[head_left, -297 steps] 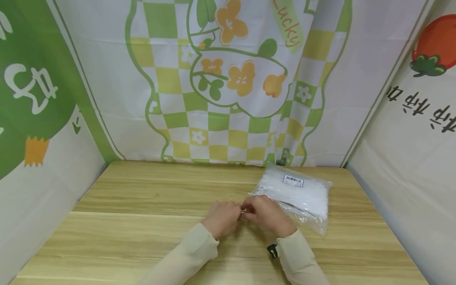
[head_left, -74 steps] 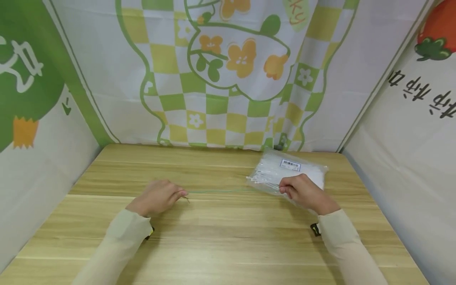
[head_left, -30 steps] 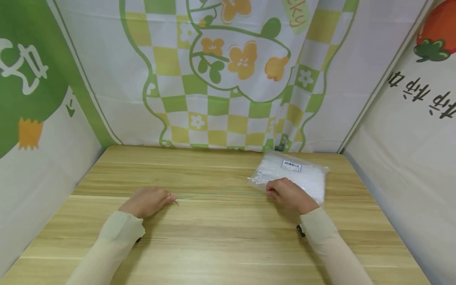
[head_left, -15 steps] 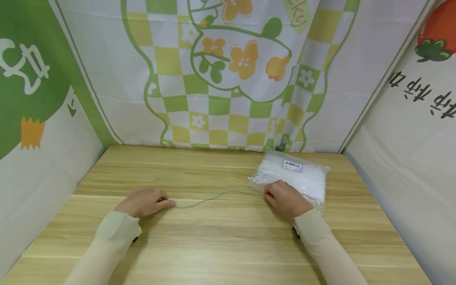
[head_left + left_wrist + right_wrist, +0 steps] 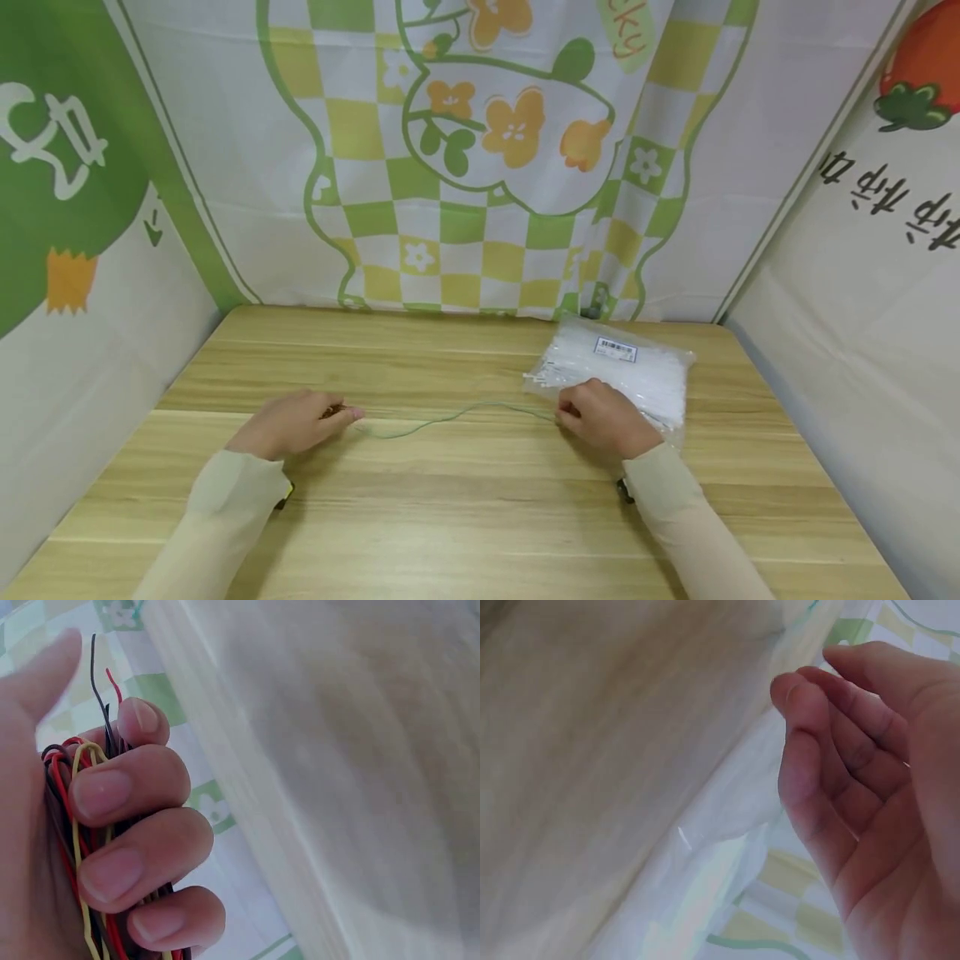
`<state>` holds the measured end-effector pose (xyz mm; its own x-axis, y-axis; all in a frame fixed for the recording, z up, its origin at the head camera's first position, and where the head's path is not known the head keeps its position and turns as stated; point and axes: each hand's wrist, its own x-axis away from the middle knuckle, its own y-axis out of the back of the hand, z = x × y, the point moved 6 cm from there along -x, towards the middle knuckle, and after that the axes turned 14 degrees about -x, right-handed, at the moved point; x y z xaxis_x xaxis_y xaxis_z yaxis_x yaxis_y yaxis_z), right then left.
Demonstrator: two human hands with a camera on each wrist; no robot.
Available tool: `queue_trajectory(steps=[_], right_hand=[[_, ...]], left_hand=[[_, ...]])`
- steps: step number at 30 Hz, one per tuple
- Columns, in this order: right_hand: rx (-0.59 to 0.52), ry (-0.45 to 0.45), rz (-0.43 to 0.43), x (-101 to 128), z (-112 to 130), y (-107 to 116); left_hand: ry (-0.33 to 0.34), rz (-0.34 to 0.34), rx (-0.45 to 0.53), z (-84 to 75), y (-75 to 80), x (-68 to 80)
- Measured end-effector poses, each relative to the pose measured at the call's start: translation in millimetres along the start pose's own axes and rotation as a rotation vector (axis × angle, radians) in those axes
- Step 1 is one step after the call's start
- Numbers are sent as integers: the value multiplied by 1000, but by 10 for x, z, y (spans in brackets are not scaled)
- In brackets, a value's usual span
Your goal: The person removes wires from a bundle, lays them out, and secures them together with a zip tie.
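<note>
My left hand (image 5: pixel 300 421) grips a bundle of thin red, black and yellow wires (image 5: pixel 90 847); its fingers curl round them while the thumb stands off. Two loose ends, one black and one red, stick up past the index finger in the left wrist view. A green wire (image 5: pixel 450 418) lies in a wavy line along the wooden table (image 5: pixel 465 508), from near the left fingertips to the right ones. My right hand (image 5: pixel 603 417) is loosely curled beside the wire's right end, and the right wrist view shows a gap between thumb and fingers with nothing in it.
A clear plastic bag of white cable ties (image 5: pixel 637 375) with a barcode label lies at the back right, partly behind the right hand. A patterned curtain (image 5: pixel 480 208) hangs along the table's back edge, with printed cloth on both sides.
The hands, together at first, have moved apart. The green wire, earlier stretched nearly straight between them, now lies slack and wavy. My left hand has shifted slightly left, away from the wire's end.
</note>
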<state>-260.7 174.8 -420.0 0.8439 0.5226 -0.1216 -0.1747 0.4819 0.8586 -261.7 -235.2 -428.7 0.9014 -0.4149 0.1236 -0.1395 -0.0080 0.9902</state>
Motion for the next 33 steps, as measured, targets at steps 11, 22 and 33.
queue_trajectory(steps=[11, 22, 33], right_hand=[[-11, -6, -34, 44, 48, 95], [-31, 87, -45, -23, 266, 73], [-81, 141, -41, -76, 524, 13]], left_hand=[[29, -160, -72, -42, 173, 18], [-45, -232, -97, -493, 240, -141], [-137, -270, -89, -1027, 212, -337]])
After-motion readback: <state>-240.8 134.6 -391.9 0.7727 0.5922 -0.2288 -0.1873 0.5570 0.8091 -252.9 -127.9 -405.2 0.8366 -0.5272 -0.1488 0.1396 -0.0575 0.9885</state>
